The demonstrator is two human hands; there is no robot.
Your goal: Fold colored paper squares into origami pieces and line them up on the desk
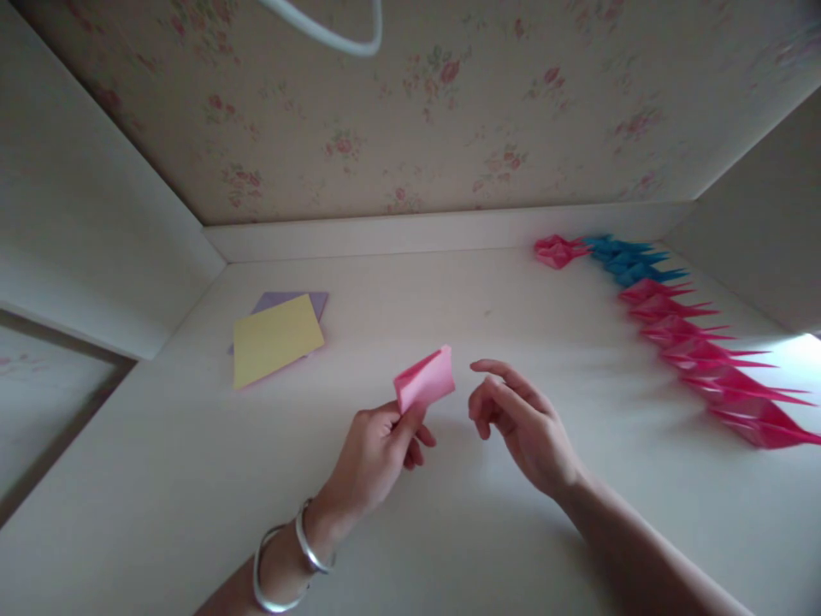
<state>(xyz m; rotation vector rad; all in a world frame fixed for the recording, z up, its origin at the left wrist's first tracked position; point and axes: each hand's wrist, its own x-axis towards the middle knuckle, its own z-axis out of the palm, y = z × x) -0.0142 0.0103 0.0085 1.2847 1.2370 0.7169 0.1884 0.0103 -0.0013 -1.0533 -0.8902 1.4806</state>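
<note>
A small folded piece of pink paper (428,381) is pinched between the thumb and fingers of my left hand (381,445), held up above the white tabletop. Its upper edges stand slightly apart, showing layers. To the right of the paper, my right hand (519,419) hovers without touching it. Its index finger reaches toward the paper while the other fingers curl loosely, and I see nothing in them. Two silver bangles (314,543) circle my left wrist.
At the left lie yellow paper squares (277,338) over purple paper (317,304). Along the right side runs a row of folded pink paper shapes (760,419) and blue ones (632,257), with another pink piece (557,251) near the back wall. A white cable (333,38) hangs above.
</note>
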